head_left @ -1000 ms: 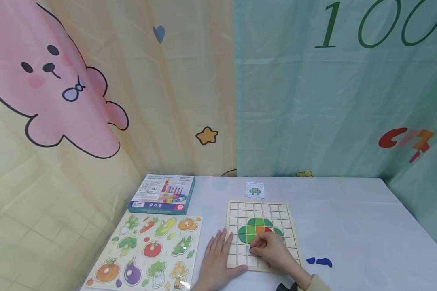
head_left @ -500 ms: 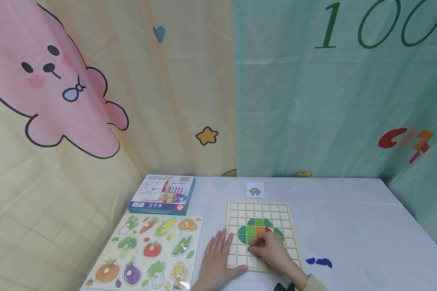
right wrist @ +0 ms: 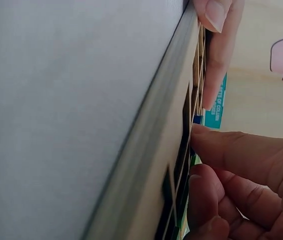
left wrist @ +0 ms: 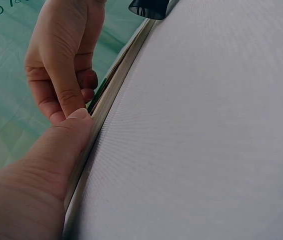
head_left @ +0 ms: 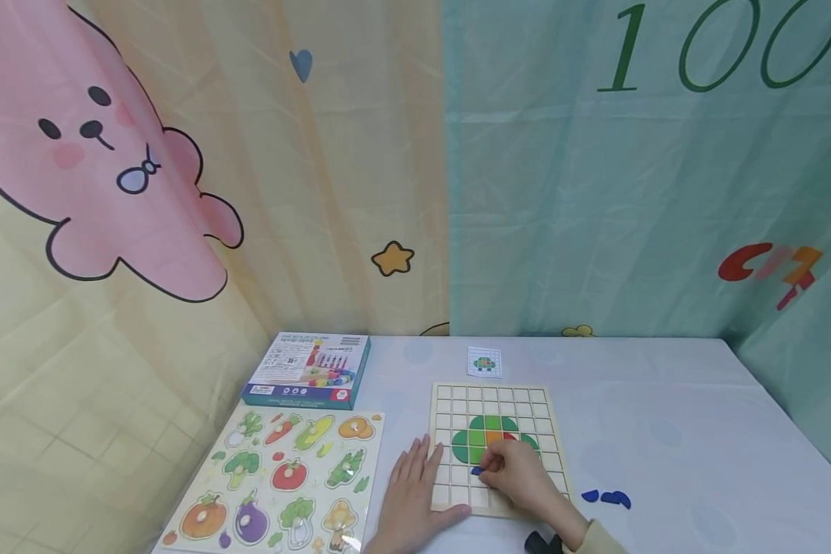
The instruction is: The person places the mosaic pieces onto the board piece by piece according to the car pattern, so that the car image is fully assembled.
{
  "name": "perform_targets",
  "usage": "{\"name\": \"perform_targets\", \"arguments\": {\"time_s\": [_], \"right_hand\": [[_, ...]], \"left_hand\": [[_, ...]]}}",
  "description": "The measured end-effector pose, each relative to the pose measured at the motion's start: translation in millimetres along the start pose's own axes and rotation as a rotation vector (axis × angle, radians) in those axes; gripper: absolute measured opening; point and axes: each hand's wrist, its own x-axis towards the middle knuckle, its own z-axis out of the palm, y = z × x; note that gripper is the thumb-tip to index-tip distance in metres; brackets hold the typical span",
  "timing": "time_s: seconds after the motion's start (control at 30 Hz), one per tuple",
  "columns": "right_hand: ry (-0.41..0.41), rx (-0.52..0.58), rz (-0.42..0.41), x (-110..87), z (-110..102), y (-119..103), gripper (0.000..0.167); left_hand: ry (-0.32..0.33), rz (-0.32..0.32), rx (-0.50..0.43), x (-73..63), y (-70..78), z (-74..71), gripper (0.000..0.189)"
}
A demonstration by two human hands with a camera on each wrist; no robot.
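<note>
A square wooden grid board (head_left: 450, 495) lies on the table, with green, orange and red pieces (head_left: 478, 445) set in its middle cells. Flat along the board's left side rests my left hand (head_left: 413, 500), fingers straight, thumb at the near edge. My right hand (head_left: 519, 473) is over the board, thumb and fingers curled together at a small blue piece (head_left: 476, 471) just below the green ones. In the right wrist view the thumb touches this blue piece (right wrist: 197, 120); how firmly it is held is hard to see. Part of the board is hidden under the right hand.
Several loose blue pieces (head_left: 609, 498) lie right of the board. A small pattern card (head_left: 485, 362) is behind it. On the left are a vegetable picture sheet (head_left: 258, 481) and a box (head_left: 308, 371). Something black (head_left: 542, 543) sits beside the right wrist.
The blue piece at my right fingertips, earlier seen as a thin dark edge, now shows its blue face and lies flatter, slightly farther up the board. My left hand stays put.
</note>
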Motion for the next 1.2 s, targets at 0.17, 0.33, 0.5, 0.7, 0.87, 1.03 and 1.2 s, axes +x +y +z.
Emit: {"name": "perform_targets", "arguments": {"time_s": [0.17, 0.33, 0.5, 0.7, 0.87, 1.03, 1.2], "right_hand": [[-0.004, -0.016, -0.011, -0.2, -1, 0, 0.017], [-0.011, 0.016, -0.025, -3.8, -7, 3, 0.014], [-0.023, 0.043, -0.050, -15.6, -24, 12, 0.010], [-0.020, 0.026, -0.073, -33.7, -55, 37, 0.006], [0.070, -0.050, 0.035, -48.0, -78, 60, 0.008], [0.129, -0.156, 0.194, -58.4, -92, 79, 0.013], [0.094, -0.152, 0.232, -65.9, -99, 93, 0.024]], "left_hand": [[-0.007, -0.003, -0.005, 0.3, 0.3, -0.5, 0.101], [-0.009, -0.004, -0.029, 0.2, 2.5, -3.3, 0.100], [-0.019, -0.008, -0.034, 0.0, 3.1, -4.8, 0.101], [-0.037, -0.012, -0.050, 0.4, 2.0, -5.5, 0.101], [-0.041, -0.016, -0.046, 0.5, 0.7, -3.2, 0.102], [-0.032, -0.007, -0.036, 0.8, 0.2, -1.5, 0.102], [-0.022, -0.006, -0.035, 0.1, 0.3, -2.8, 0.102]]}}
